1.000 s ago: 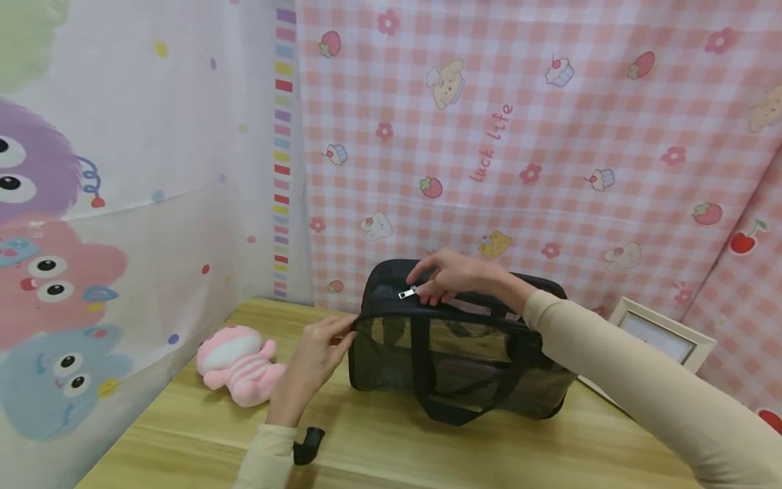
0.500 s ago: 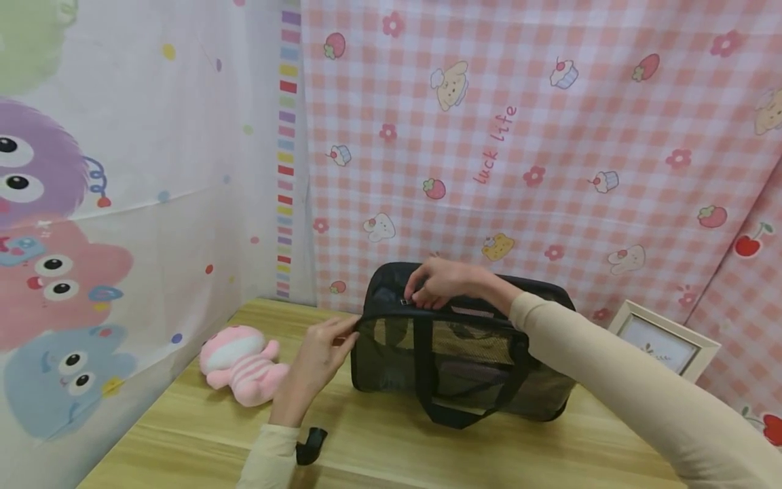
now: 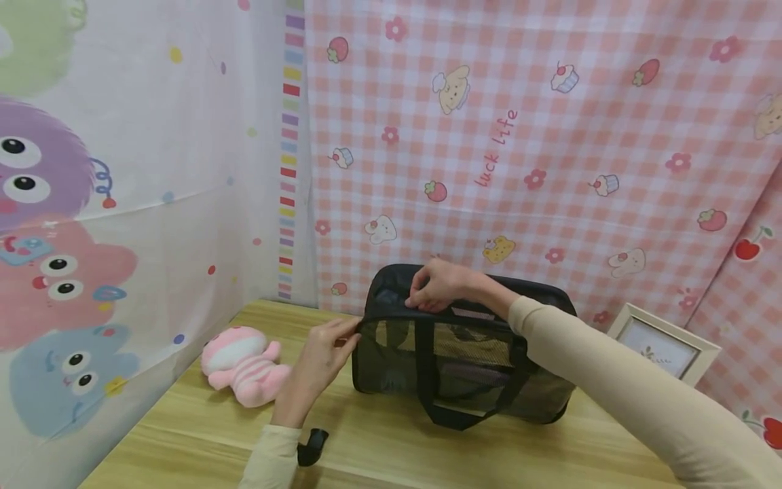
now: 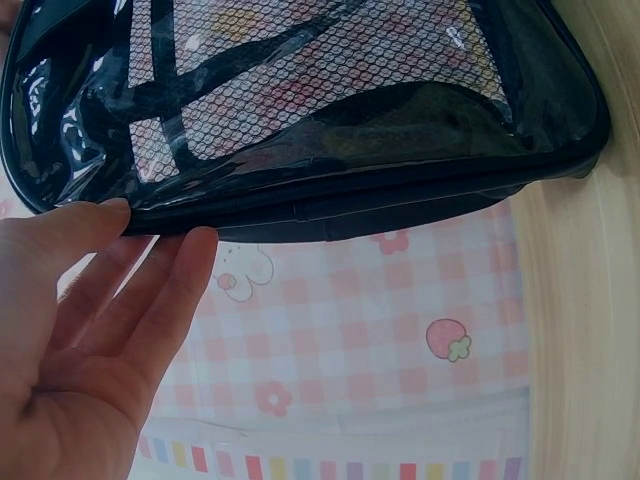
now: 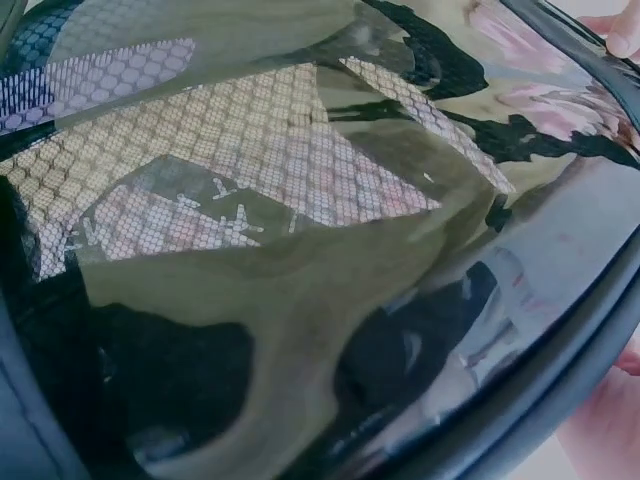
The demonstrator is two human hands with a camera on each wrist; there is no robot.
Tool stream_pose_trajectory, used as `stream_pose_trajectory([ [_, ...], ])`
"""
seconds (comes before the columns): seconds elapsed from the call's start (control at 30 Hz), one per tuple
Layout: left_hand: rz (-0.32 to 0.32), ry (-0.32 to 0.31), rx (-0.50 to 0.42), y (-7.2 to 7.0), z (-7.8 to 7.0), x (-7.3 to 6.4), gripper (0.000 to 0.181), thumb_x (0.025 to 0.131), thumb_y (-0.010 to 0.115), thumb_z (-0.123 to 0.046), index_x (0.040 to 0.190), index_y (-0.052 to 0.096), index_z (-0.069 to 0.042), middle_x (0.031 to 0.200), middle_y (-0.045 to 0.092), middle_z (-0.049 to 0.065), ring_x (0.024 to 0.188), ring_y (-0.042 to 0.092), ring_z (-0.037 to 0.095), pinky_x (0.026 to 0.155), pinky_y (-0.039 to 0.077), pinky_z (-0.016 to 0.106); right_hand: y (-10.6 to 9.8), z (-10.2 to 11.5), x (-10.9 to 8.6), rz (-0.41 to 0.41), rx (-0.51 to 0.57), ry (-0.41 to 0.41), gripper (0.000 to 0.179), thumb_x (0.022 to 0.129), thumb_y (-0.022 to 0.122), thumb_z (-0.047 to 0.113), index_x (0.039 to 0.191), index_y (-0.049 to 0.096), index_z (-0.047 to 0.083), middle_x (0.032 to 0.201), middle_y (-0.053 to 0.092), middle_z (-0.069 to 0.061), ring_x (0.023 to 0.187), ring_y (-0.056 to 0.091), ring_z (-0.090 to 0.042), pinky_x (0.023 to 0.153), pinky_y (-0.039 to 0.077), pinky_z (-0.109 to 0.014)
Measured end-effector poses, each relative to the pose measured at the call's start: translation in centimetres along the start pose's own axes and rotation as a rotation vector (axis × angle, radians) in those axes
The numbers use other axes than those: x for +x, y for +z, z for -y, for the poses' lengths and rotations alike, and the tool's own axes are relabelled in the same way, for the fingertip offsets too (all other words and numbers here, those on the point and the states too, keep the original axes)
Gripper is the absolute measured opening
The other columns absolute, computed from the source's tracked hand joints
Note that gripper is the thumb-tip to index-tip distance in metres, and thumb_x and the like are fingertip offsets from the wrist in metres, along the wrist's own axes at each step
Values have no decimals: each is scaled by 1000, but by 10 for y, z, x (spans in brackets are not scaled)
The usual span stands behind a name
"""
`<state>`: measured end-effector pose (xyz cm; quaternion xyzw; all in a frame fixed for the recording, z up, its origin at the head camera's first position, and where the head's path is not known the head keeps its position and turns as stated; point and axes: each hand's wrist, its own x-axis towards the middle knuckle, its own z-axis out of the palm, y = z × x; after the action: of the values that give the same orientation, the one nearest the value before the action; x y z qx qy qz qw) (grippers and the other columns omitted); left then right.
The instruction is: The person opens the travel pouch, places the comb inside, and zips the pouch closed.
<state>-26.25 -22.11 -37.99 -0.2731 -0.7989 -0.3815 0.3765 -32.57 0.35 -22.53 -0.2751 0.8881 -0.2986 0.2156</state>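
Observation:
A black see-through bag [image 3: 391, 363] with mesh panels stands on the wooden table, its front handle [image 3: 458, 418] hanging down. With thumb and fingertips my left hand [image 3: 320, 353] pinches the edge at the bag's upper left corner; in the left wrist view the thumb lies over the black piping [image 4: 230, 215]. My right hand [image 3: 441, 284] is on top of the bag near its left end, fingers bent together over the zipper pull, which they now hide. Clear plastic and mesh [image 5: 290, 130] fill most of the right wrist view.
Left of my left hand, a pink plush toy [image 3: 244, 367] lies on the table [image 3: 183, 441]. A small black curved piece [image 3: 313, 447] sits beside the left sleeve. Behind the bag's right end leans a picture frame [image 3: 702, 350]. Patterned cloths [image 3: 580, 136] hang along the back and left.
The metal zipper pull, visible by my right fingertips earlier, is now covered as those fingers drew together on it. My left hand stays at the bag's corner. The head view shifted slightly.

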Motion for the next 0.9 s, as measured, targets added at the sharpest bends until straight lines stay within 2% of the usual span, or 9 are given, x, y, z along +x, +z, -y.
stream_pose_trajectory([
  [0.27, -4, -10, 4, 0, 1, -1, 29, 79, 70, 11, 107, 70, 2, 93, 68, 14, 73, 67, 20, 62, 57, 25, 1, 2, -3, -43, -23, 11, 9, 88, 63, 4, 88, 69, -2, 73, 66, -8, 64, 60, -15, 61, 55, -28],
  [0.53, -7, 3, 8, 0, 0, 1, 28, 79, 70, 11, 105, 70, 3, 90, 68, 14, 72, 66, 21, 62, 57, 25, 5, 4, -4, -56, -38, 38, 8, 89, 64, 4, 84, 68, 0, 85, 70, -6, 60, 55, -12, 54, 49, -24],
  [0.73, -8, 8, 2, -1, 0, 0, 27, 79, 70, 12, 104, 70, 4, 90, 68, 15, 71, 66, 21, 61, 57, 24, 13, 4, -5, -133, -93, -1, 8, 87, 66, 5, 80, 69, 3, 66, 63, -4, 51, 45, -12, 48, 40, -25],
  [0.8, -7, 5, 2, -1, 0, 0, 26, 79, 70, 12, 104, 70, 4, 90, 68, 15, 71, 67, 21, 61, 57, 24, 14, 4, -5, -154, -101, -7, 9, 87, 66, 5, 80, 70, 3, 63, 61, -4, 50, 45, -13, 48, 40, -26],
  [0.9, -6, 3, 6, -1, -1, 0, 26, 79, 70, 11, 104, 70, 4, 90, 68, 15, 71, 67, 21, 61, 57, 24, 13, 5, -6, -178, -86, 19, 8, 88, 65, 5, 82, 71, 3, 68, 64, -5, 56, 54, -14, 53, 48, -27],
])
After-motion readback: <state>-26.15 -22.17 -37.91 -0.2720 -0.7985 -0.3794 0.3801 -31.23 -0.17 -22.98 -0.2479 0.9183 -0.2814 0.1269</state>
